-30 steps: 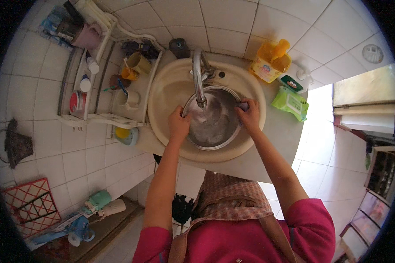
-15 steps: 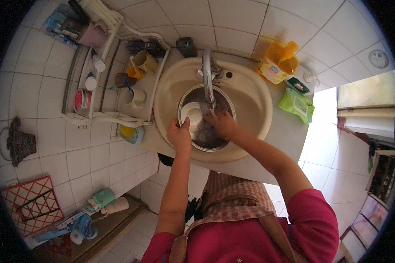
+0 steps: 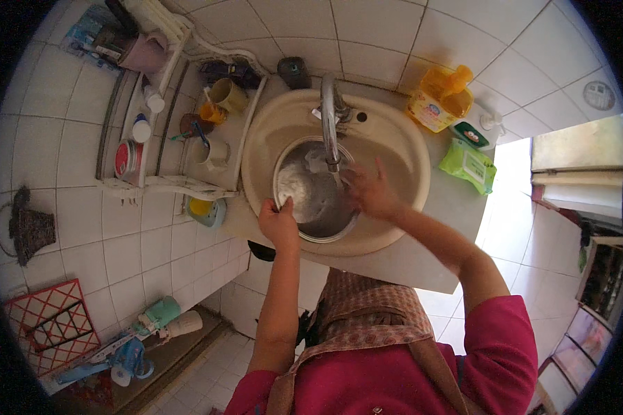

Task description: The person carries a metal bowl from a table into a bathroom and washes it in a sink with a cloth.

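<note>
A round steel bowl [image 3: 311, 200] sits in the cream wash basin [image 3: 394, 138] under the metal tap [image 3: 330, 114]. My left hand [image 3: 278, 223] grips the bowl's near left rim. Over the right side of the bowl, just below the tap's spout, my right hand [image 3: 368, 190] is blurred with its fingers spread; I cannot tell whether it holds anything. Water seems to run from the spout onto that hand.
A yellow soap bottle [image 3: 439, 100] and a green packet [image 3: 468, 164] stand on the basin's right edge. Left of the basin a white wall rack [image 3: 152, 183] holds cups, small bottles and a red tin. A red wire frame [image 3: 45, 321] leans below on the floor.
My right hand came off the bowl's far right rim, dipped into the bowl, and now is under the spout. My left hand slid down the rim toward me.
</note>
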`<control>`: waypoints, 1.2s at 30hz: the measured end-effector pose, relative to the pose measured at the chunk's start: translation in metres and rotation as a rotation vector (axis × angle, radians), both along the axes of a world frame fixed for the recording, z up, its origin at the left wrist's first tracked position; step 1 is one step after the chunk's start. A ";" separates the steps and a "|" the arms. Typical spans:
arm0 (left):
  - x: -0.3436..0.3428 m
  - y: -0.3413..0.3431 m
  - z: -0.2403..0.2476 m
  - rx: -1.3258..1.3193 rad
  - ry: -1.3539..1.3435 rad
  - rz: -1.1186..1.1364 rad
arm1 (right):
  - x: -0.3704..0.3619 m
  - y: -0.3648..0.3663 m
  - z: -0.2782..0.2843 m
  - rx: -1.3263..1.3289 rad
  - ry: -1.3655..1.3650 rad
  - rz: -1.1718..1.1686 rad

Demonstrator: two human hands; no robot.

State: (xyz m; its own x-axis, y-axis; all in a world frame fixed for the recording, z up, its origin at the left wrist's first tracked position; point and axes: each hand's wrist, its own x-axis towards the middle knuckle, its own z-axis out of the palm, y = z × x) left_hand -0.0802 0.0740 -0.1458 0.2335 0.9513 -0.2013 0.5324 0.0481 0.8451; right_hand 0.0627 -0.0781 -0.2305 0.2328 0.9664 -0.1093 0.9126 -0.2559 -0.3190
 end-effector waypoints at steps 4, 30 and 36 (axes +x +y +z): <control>-0.006 -0.017 -0.025 -0.259 -0.161 -0.035 | 0.056 0.039 -0.010 0.282 -0.179 -0.062; -0.009 0.017 -0.109 -0.902 -0.547 -0.042 | 0.045 -0.022 0.041 0.122 0.396 -0.738; 0.038 -0.024 -0.151 -0.790 -0.406 -0.130 | 0.011 -0.007 0.127 0.215 0.271 -0.761</control>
